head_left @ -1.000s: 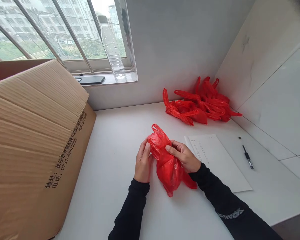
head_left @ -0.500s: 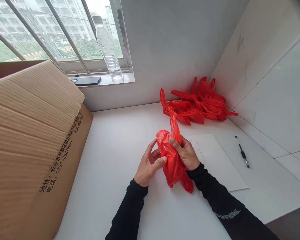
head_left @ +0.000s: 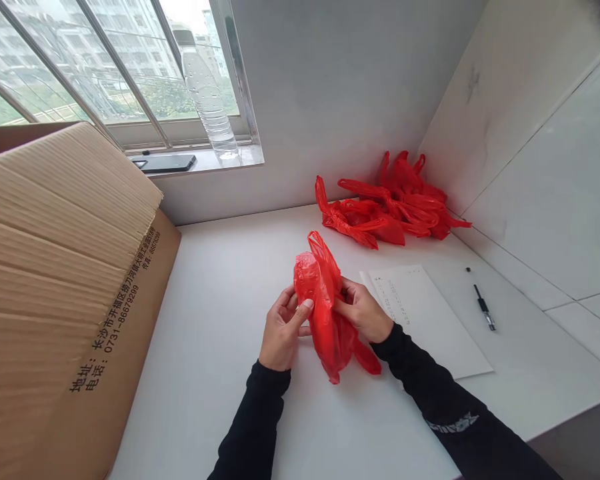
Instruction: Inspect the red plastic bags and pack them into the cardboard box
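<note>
A crumpled red plastic bag [head_left: 324,307] is held between my two hands, above the white table [head_left: 215,300]. My left hand [head_left: 283,327] grips its left side, the thumb on the front and the fingers partly hidden behind. On the right side, my right hand [head_left: 364,310] pinches the bag, with some fingertips hidden by the plastic. One loop handle sticks up at the top, and loose folds hang below the hands. Whether anything is inside the bag I cannot tell.
More red plastic bags [head_left: 400,207] lie heaped in the back corner. Printed paper [head_left: 430,327], a black pen [head_left: 485,308] and its small cap [head_left: 469,269] lie to the right. A large cardboard box [head_left: 70,287] stands left. On the windowsill are a water bottle [head_left: 207,100] and a phone [head_left: 167,163].
The bag has shifted a little left and its handle now leans left. My right hand has moved from its upper part down to its right side. My left hand stays on the left side.
</note>
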The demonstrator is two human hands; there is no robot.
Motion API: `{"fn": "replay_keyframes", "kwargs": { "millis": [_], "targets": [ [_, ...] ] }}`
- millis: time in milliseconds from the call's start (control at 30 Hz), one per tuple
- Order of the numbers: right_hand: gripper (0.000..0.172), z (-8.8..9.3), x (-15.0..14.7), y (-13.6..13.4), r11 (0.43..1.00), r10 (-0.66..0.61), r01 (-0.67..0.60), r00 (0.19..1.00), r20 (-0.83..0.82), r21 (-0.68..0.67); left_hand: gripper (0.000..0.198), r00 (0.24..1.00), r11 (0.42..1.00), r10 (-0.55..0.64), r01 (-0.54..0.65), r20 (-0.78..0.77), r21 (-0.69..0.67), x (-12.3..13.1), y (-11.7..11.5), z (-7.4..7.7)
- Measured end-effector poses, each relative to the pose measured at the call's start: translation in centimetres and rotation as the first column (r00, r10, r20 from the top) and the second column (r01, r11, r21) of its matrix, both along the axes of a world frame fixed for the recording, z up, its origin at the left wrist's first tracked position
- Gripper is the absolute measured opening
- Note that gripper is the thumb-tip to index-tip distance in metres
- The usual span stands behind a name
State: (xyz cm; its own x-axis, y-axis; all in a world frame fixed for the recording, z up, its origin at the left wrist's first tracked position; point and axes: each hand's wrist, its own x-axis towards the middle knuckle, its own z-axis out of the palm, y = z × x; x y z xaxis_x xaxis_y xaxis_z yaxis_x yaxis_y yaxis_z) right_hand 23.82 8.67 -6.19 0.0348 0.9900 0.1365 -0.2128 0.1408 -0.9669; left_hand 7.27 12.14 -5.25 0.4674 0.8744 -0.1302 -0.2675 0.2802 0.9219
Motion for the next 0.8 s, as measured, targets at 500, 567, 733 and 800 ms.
{"fn": "replay_keyframes", "kwargs": {
  "millis": [500, 567, 733, 800],
  "targets": [
    [0.02, 0.5, -0.1, -0.3, 0.999, -0.021, 0.021, 1.0, -0.011, 0.041, 0.054, 0.996, 0.998, 0.007, -0.013, 0.087, 0.066, 0.1, 0.2, -0.2],
    [0.026, 0.8, -0.3, -0.4, 0.993, 0.116, -0.113, 0.991, -0.072, 0.039, 0.047, 0.986, 0.987, 0.129, -0.138, 0.107, 0.083, 0.1, 0.3, -0.4],
    [0.032, 0.9, -0.7, -0.4, 0.989, 0.145, -0.141, 0.981, -0.13, 0.046, 0.038, 0.966, 0.971, 0.217, -0.228, 0.141, 0.066, 0.1, 0.3, -0.5],
    [0.028, 0.5, -0.7, -0.4, 0.993, 0.12, -0.122, 0.977, -0.174, 0.003, 0.031, 0.964, 0.977, 0.203, -0.212, 0.171, 0.035, 0.1, 0.2, -0.6]
  ]
}}
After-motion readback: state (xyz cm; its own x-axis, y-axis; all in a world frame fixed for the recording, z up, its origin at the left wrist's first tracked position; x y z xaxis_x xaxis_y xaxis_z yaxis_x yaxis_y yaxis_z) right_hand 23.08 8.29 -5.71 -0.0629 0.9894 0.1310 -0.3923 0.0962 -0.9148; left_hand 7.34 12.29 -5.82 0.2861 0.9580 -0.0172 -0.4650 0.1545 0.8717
